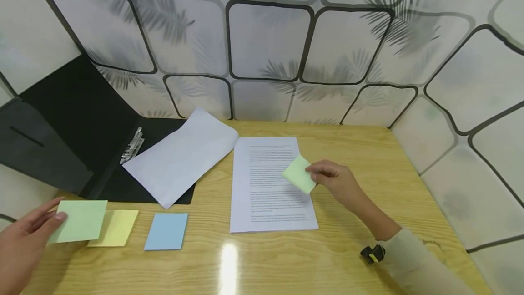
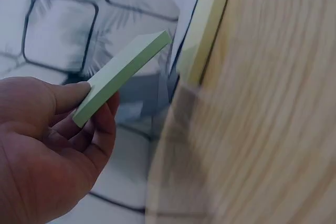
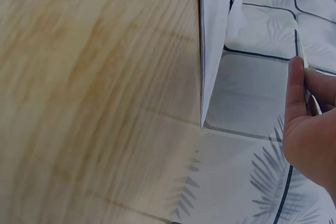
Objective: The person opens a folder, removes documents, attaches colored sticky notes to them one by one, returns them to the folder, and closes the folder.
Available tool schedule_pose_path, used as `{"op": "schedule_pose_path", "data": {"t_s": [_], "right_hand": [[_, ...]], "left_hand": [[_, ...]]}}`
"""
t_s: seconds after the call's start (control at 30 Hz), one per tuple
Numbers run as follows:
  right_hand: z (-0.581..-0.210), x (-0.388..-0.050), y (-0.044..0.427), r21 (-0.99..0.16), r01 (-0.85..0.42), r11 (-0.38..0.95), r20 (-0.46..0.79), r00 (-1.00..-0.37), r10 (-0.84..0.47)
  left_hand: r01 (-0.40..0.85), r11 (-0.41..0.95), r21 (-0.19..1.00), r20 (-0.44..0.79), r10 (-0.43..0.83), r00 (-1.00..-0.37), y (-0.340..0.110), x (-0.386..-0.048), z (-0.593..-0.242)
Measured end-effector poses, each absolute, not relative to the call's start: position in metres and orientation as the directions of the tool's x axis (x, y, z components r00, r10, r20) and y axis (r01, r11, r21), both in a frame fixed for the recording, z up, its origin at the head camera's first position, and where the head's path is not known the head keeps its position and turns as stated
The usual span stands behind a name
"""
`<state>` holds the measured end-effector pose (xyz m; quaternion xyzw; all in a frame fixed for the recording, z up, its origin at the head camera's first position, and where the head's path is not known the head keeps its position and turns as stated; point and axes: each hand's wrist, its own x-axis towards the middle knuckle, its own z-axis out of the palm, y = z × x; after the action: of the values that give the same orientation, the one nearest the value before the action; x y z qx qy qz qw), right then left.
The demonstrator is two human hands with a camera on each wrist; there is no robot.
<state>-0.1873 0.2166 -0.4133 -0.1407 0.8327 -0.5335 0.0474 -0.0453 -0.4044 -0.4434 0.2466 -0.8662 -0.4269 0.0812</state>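
At the far left, my left hand (image 1: 30, 236) pinches a pale green sticky-note pad (image 1: 83, 221) between thumb and fingers. In the left wrist view the hand (image 2: 58, 140) grips one end of the thick green pad (image 2: 123, 69), held above the table. My right hand (image 1: 337, 183) pinches a thin green note (image 1: 299, 175) by its right corner, over the right side of a printed sheet (image 1: 262, 185). The right wrist view shows the hand (image 3: 312, 124) with the note edge-on, apart from the papers (image 3: 214, 35).
A yellow pad (image 1: 118, 229) lies partly behind the green pad, and a blue pad (image 1: 166, 231) is to its right. An open black folder (image 1: 82, 117) with a metal clip (image 1: 133, 146) stands at the back left, white sheets (image 1: 184, 154) lying across it. A patterned wall surrounds the table.
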Motion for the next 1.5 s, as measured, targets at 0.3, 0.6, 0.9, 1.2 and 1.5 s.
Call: {"op": "schedule_pose_path", "data": {"t_s": [0.3,0.6,0.9,1.2,1.5], "right_hand": [[-0.414,-0.183,0.212,-0.915,-0.166,0.369,0.043,-0.947,-0.318],[-0.415,-0.181,0.210,-0.913,-0.156,0.376,0.034,-0.949,-0.312],[-0.416,-0.179,0.210,-0.918,-0.153,0.366,0.030,-0.947,-0.320],[-0.413,-0.177,0.198,-0.922,-0.181,0.342,0.064,-0.944,-0.325],[-0.410,-0.162,0.173,-0.779,-0.507,0.369,0.346,-0.838,-0.422]], "left_hand": [[-0.475,0.494,0.728,-0.190,-0.520,-0.833,-0.458,-0.054,-0.482],[-0.402,0.621,0.673,-0.118,-0.447,-0.887,-0.465,-0.053,-0.488],[-0.346,0.669,0.658,-0.022,-0.442,-0.897,-0.431,-0.060,-0.456],[0.048,0.390,0.919,0.062,-0.023,-0.998,-0.269,-0.079,-0.398],[-0.136,0.128,0.982,-0.177,0.406,-0.896,-0.143,-0.126,-0.411]]}}
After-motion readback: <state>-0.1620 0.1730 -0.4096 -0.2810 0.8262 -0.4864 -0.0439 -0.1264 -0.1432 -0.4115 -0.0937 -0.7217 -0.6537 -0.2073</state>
